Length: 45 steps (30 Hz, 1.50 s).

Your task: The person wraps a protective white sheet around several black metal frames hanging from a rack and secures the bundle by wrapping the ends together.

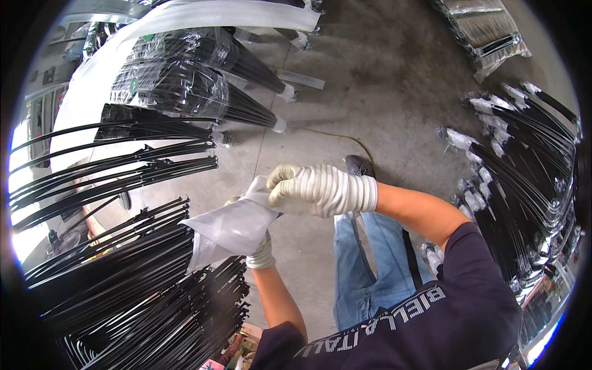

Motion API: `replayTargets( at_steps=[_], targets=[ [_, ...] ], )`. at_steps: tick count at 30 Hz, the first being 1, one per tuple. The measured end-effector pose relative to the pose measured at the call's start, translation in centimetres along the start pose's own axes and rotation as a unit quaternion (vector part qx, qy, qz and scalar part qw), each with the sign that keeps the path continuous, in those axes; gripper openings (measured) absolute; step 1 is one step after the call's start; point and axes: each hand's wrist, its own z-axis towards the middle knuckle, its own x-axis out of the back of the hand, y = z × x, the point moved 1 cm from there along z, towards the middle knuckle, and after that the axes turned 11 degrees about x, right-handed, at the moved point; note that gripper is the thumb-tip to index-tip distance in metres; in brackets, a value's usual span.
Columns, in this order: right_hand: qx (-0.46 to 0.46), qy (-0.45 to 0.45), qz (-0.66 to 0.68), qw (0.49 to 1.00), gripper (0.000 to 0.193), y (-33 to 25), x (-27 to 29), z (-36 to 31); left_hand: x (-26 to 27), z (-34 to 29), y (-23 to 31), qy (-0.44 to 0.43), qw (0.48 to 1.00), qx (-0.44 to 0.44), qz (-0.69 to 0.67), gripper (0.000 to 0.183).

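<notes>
A sheet of thin white foam wrap point(231, 225) is folded around the end of a bundle of long black strips point(132, 256) at left. My right hand point(324, 190), in a white knit glove, is closed with its fingers pinching the sheet's upper right edge. From below, my gloved left hand point(262, 254) grips the wrapped end; most of its fingers are hidden behind the foam. The strip ends inside the wrap cannot be seen.
More loose black strips point(185, 308) lie below the bundle, others point(154, 166) above it. Film-wrapped bundles point(179, 80) with a long white foam strip point(234, 17) are at the upper left. Bundles with wrapped ends point(505, 148) stand at right. A cable point(345, 137) crosses the concrete floor.
</notes>
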Motion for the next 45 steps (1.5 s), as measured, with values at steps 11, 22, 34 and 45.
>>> replayTargets(
  at_steps=[11, 22, 34, 45],
  targets=[
    [-0.091, 0.127, -0.31, 0.938, 0.021, -0.3, -4.7, -2.6, -1.4, 0.0, 0.3, 0.011, 0.999, -0.014, 0.028, 0.059],
    [-0.173, 0.228, 0.02, 0.958, 0.021, 4.0, -5.4, -2.4, -0.3, 1.5, 0.9, -0.019, 0.999, 0.027, 0.028, 0.053],
    [-0.217, 0.217, -0.014, 0.952, 0.015, 2.5, -4.3, -1.5, -2.8, 2.0, 1.9, 0.012, 0.997, 0.015, 0.073, 0.038],
    [0.349, -0.282, -0.885, -0.124, 0.025, 7.5, -3.9, -5.6, -3.7, 2.2, 3.7, -0.086, 0.985, 0.063, 0.138, 0.028]
  ],
)
